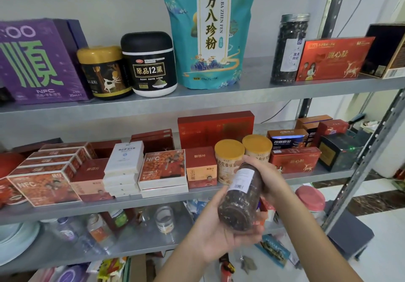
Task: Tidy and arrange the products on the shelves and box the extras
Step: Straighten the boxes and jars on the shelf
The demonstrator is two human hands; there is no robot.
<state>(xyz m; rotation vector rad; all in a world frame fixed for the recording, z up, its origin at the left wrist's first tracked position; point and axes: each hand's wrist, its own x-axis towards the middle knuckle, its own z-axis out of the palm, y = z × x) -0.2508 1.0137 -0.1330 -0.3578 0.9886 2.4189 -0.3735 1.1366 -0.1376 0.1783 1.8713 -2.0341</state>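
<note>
I have the clear jar (240,196) of dark dried contents in both hands, tilted in front of the shelves, its base towards me and low to the left, its top up to the right. My left hand (215,232) cups the base from below, fingers curled under it and thumb along the side. My right hand (270,177) wraps round the upper end, so the lid is hidden from me. A white label with a barcode faces up between my hands. Just behind the jar, on the middle shelf (153,198), two yellow-lidded canisters (229,159) stand side by side. A small red box (201,167) stands left of them, then a stack of orange NFC boxes (163,170) and a stack of white boxes (122,167). Right of the canisters lies a red box with a deer print (294,160). Higher up on the top shelf (252,89) stands a tall teal pouch (208,29). Left of it are a black-lidded tub (149,62), a gold-lidded tub (103,71) and a purple box (39,62). To the right of the pouch stands a second tall clear jar (289,49) of dark contents, next to a flat red box (333,58).
</note>
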